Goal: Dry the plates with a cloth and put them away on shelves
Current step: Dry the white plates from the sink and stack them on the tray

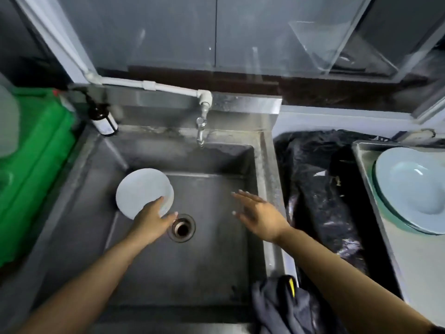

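Note:
A small stack of white plates point(142, 189) is tilted inside the steel sink point(261, 169), at its left side. My left hand point(154, 221) grips the stack's near edge, thumb on top. Over the sink's right half hovers my right hand point(260, 214), fingers spread and holding nothing. A dark cloth with a yellow stripe point(281, 302) hangs over the sink's front right corner, just under my right forearm. Pale wide-rimmed plates point(414, 189) are stacked on a steel counter at the far right.
The tap point(201, 131) juts over the sink's back edge, and the drain point(181, 227) lies just right of my left hand. A brown bottle point(103, 120) stands at the back left. A green crate point(36, 165) sits left; a black-lined bin point(320, 189) fills the gap on the right.

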Motion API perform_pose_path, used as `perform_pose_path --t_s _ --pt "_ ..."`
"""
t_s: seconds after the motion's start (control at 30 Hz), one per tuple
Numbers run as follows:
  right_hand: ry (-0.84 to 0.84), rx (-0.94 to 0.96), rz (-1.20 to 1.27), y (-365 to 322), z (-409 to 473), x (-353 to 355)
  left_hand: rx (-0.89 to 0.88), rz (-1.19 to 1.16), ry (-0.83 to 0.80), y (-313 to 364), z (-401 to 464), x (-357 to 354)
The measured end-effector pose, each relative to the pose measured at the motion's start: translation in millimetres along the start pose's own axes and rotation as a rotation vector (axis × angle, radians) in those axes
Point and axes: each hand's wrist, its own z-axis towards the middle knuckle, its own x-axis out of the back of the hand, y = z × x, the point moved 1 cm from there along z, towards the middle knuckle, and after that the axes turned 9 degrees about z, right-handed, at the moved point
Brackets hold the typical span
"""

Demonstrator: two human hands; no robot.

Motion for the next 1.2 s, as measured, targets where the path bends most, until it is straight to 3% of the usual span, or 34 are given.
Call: perform_pose_path --t_s 0.23,0.5,0.87,1.2 --pt "-0.12 -0.101 -0.043 -50.6 116.6 -92.2 0.149 0.005 -0.064 -109.3 84.6 38.5" --pt "-0.206 -0.345 -0.009 -48.1 213.9 -173.4 0.227 0.001 -0.132 -185.5 167.7 31.4" --pt "-0.262 -0.564 0.028 -29.4 302.7 -213.0 0.442 -0.122 -0.202 -210.7 228.8 -8.1" --pt "-0.223 -0.632 0.145 -23.4 331.5 -227.7 0.562 -0.131 -0.067 -210.0 246.4 -19.1"
